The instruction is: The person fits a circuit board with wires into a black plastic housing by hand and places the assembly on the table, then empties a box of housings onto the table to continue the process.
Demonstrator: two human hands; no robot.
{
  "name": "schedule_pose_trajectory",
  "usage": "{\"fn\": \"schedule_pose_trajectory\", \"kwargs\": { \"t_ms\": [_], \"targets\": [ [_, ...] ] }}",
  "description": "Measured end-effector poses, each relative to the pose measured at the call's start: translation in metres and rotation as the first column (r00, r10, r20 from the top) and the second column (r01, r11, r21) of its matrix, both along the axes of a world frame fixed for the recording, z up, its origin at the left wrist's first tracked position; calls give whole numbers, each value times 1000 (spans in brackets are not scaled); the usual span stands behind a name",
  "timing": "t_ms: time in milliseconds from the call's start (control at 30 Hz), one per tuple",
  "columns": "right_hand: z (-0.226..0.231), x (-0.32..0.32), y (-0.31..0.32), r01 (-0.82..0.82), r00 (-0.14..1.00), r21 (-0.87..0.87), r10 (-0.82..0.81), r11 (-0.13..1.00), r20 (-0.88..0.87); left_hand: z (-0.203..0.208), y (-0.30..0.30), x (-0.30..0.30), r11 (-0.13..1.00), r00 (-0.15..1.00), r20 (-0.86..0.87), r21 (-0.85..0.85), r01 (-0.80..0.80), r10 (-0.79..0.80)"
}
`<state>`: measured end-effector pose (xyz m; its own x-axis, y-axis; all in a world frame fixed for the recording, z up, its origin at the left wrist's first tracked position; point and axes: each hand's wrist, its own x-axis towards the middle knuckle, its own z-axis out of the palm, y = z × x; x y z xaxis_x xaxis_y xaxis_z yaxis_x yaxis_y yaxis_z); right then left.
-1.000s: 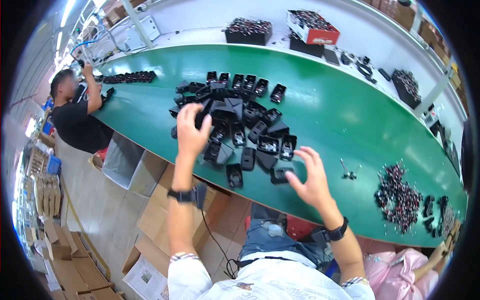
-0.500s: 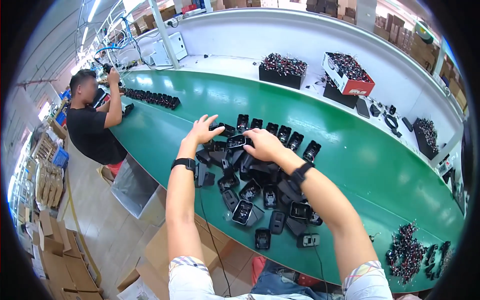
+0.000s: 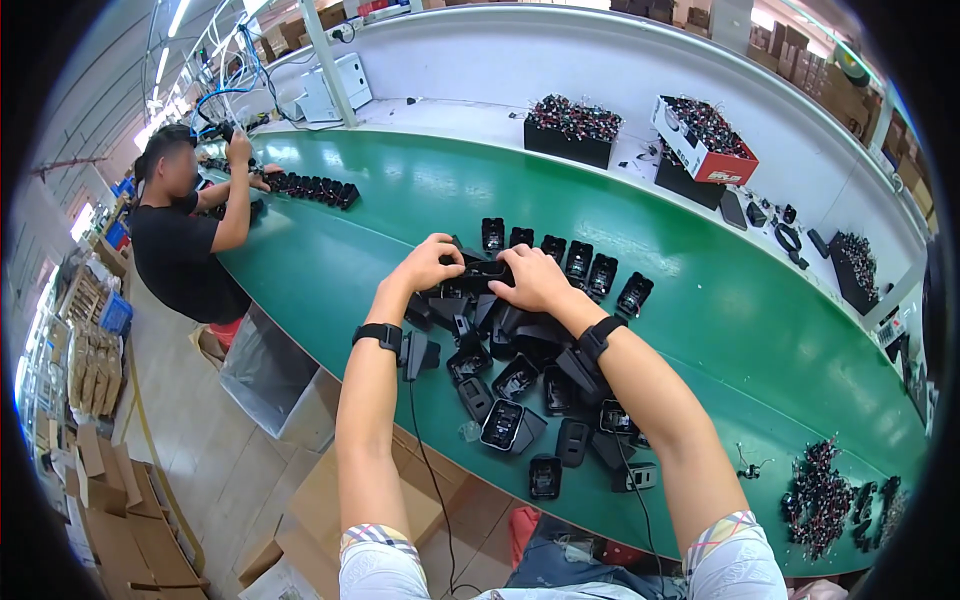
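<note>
Between my two hands, at the far edge of a heap, is a black plastic housing (image 3: 478,275). My left hand (image 3: 428,264) is closed with thumb and fingers pinching its left end. On the right end, my right hand (image 3: 534,279) grips it, thumb toward me and fingers beyond. Below and around them lie several similar black housings, one open-topped housing (image 3: 508,425) with a pale rim among them. Beyond my right hand a row of black shells (image 3: 577,260) runs rightward, their insides facing up. My fingers hide part of the held housing.
The green table (image 3: 700,330) curves across the view. Small wired parts (image 3: 818,500) lie in a pile at right; boxes of wired parts (image 3: 572,130) stand along the back ledge. At left a co-worker (image 3: 190,230) handles black parts. An open carton (image 3: 345,490) sits below the near edge.
My left hand, spread open before, has closed on the housing's left end. The housing has tipped, so its open top shows less. The co-worker's lower hand has reached toward the row of parts.
</note>
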<state>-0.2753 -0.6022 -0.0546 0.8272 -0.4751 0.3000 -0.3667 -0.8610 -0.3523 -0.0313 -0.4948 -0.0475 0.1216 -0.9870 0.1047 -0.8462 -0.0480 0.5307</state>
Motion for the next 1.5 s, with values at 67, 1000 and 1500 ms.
{"fn": "schedule_pose_trajectory", "kwargs": {
  "t_ms": [67,1000,1500],
  "targets": [
    [3,0,6,-2,995,13,3,1000,-96,-1,9,-9,1000,1000,-10,-8,10,-11],
    [30,-100,21,-208,972,80,216,975,-97,-12,45,-86,848,938,-345,-492,-199,20],
    [24,-145,3,-100,987,79,109,992,-118,19,181,-189,703,958,-185,-652,-285,217]
  ]
}}
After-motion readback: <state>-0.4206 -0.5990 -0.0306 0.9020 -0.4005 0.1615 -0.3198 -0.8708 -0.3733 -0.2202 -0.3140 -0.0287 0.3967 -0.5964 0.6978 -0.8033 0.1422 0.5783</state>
